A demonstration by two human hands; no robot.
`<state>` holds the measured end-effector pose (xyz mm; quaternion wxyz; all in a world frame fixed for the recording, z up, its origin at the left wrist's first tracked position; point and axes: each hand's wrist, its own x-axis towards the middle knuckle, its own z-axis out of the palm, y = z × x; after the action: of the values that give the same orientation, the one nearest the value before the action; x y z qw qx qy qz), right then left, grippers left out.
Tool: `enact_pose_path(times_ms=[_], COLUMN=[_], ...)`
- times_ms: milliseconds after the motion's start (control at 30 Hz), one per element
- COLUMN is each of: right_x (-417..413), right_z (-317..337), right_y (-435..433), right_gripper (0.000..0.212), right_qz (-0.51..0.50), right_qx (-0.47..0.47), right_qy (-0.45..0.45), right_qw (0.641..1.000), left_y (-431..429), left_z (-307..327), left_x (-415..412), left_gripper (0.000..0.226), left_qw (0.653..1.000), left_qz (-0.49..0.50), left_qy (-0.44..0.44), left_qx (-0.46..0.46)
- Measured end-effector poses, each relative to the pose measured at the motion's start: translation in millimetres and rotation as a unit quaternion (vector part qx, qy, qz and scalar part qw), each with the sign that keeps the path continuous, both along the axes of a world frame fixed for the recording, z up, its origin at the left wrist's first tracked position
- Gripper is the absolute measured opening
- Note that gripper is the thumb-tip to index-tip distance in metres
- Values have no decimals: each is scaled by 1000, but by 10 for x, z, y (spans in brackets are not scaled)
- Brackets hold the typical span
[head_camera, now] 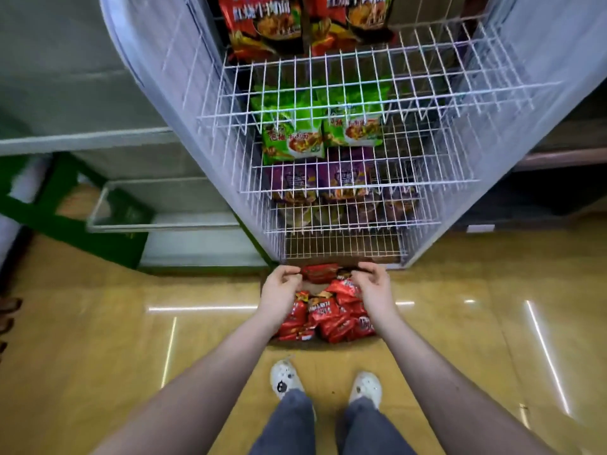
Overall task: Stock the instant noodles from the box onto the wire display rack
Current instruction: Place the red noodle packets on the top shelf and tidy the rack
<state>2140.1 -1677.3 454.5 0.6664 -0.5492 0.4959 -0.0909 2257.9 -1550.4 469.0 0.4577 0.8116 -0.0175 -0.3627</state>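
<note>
Head view, box (328,345) on floor heaped with red noodle packets (328,318), wire rack (427,70) above holding red, green and purple packs, one red packet (320,272) between left hand (281,290) and right hand (372,285), fingers curled at its ends, grip unclear.

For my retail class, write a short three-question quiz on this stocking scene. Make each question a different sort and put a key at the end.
1. True or false: on the wire rack, the green packets sit on a higher shelf than the purple packets.
2. What colour are the loose packets lying in the box? A green; B red; C purple.
3. Fill in the blank: the left hand and the right hand are both over the ____.

Key: 1 true; 2 B; 3 box.
</note>
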Motion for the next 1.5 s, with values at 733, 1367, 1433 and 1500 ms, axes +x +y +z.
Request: enact_pose_path(times_ms=[733,1367,1433,1500], right_x=[537,874,927,960], right_z=[-4206,-6353,-6317,-6300], right_y=[360,232,276,316], right_gripper=[22,62,71,74], right_qz=[-25,57,11,-19], right_qx=[67,-111,-90,-77], right_qy=[187,301,279,267], right_qw=[980,945,956,960], left_y=[387,536,519,508], left_z=[-4204,-6666,-6638,-6656], left_x=[799,1324,1303,1235], left_gripper=[16,60,60,69], left_qw=[993,791,782,793], left_qz=[-1,-304,-338,-361], left_qy=[81,-252,-264,-232], left_qx=[91,466,453,432])
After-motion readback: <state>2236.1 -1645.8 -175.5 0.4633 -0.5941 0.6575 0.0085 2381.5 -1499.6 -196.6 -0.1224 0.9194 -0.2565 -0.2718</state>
